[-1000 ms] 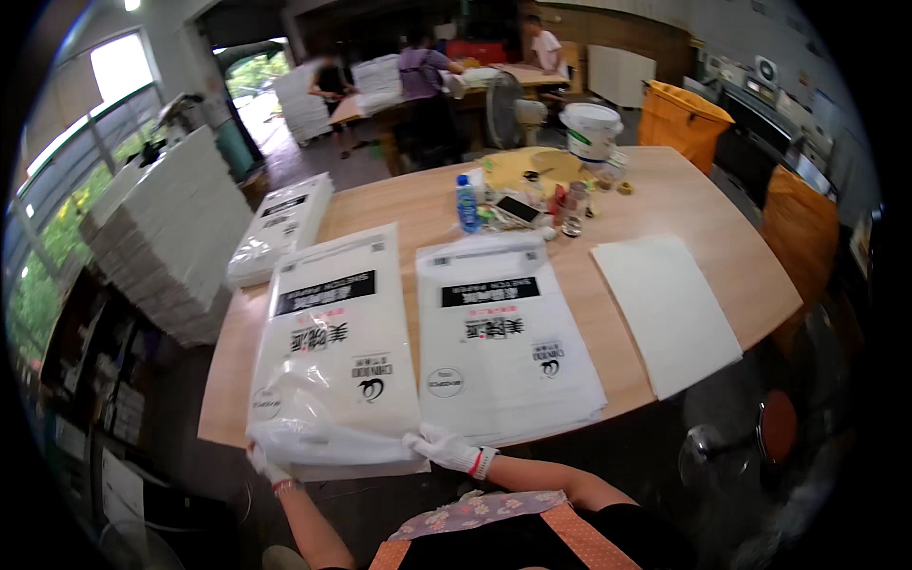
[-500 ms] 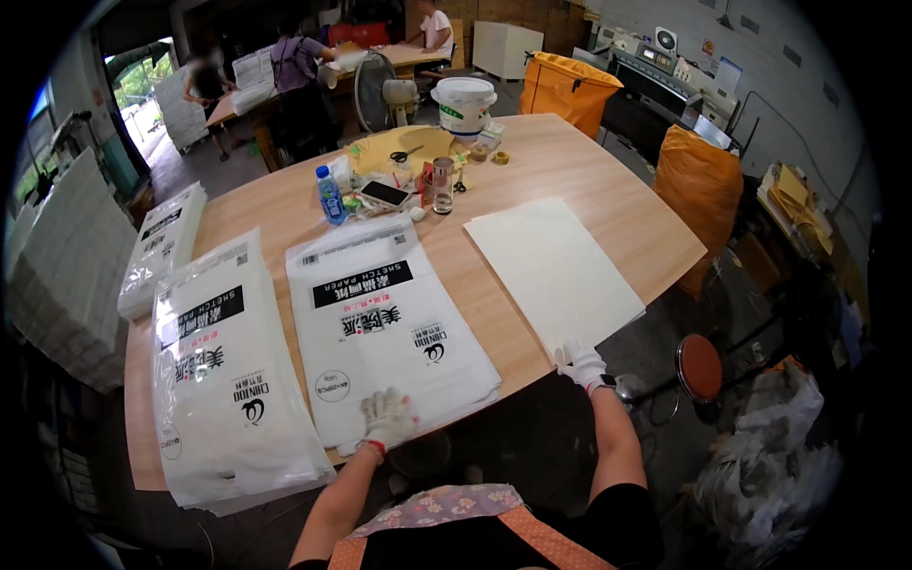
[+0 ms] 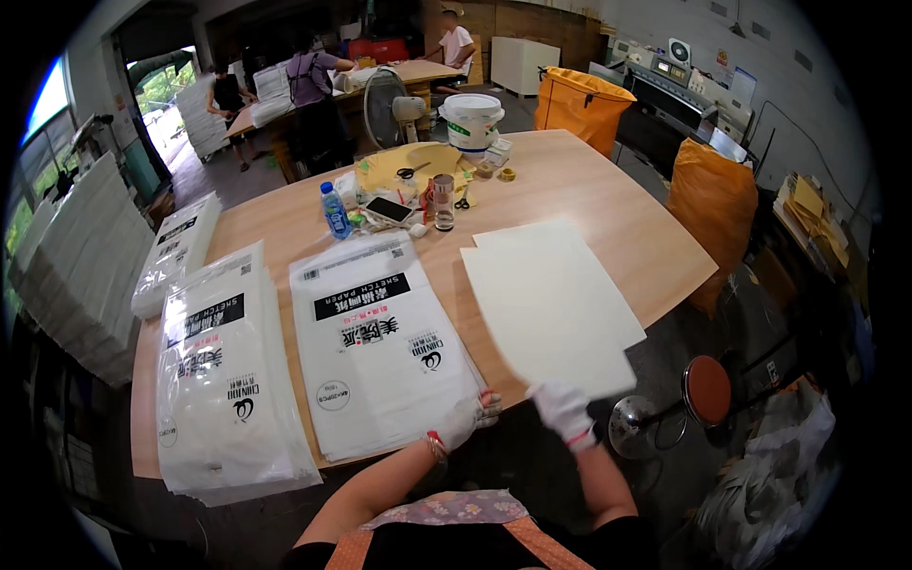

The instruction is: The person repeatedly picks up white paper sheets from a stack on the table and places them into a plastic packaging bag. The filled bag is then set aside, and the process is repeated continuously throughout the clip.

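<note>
My gloved left hand [image 3: 472, 418] is at the near right corner of the middle stack of clear plastic bags [image 3: 380, 394], its fingers closed on the edge of the top bag, which looks slightly lifted there. My gloved right hand [image 3: 563, 413], smeared by motion, grips the near edge of a white paper sheet [image 3: 551, 313]; whether it is one sheet or more I cannot tell. That paper lies askew over the paper stack [image 3: 594, 275] and reaches past the table's front edge.
More printed bags [image 3: 214, 380] lie at left, a wrapped pack [image 3: 179, 252] behind them. Farther back are a water bottle [image 3: 335, 211], phone [image 3: 389, 209], glass tumbler [image 3: 444, 204], scissors [image 3: 412, 171] and white bucket [image 3: 470, 123]. A round stool [image 3: 708, 383] stands right; people work beyond.
My left hand has moved right across the bags to their corner. The right hand has come nearer and left, drawing paper off the stack toward me. The view has tilted slightly.
</note>
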### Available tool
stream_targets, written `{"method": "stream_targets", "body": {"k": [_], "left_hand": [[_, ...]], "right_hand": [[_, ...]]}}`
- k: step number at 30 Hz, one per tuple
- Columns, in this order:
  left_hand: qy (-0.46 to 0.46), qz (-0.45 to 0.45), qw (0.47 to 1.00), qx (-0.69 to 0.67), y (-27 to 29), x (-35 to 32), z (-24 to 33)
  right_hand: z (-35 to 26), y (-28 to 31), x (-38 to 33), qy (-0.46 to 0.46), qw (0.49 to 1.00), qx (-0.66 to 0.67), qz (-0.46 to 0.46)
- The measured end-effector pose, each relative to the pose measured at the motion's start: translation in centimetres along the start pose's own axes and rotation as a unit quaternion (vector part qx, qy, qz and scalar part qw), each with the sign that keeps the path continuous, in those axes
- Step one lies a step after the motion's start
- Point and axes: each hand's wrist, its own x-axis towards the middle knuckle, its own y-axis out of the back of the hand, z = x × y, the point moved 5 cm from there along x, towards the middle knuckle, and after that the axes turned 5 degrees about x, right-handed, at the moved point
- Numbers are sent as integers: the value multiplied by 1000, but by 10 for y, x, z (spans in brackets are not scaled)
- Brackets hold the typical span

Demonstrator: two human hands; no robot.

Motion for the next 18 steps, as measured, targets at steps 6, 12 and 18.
{"method": "stream_targets", "body": {"k": [6, 12, 18], "left_hand": [[36, 50, 948, 311, 32, -34, 41], [-201, -106, 668, 708, -3, -53, 27], [-67, -244, 518, 817, -69, -68, 1]], "right_hand": [[-22, 4, -43, -71, 938, 310, -139], [18, -70, -141, -523, 460, 718, -7], [-22, -49, -86, -503, 638, 580, 65]]}}
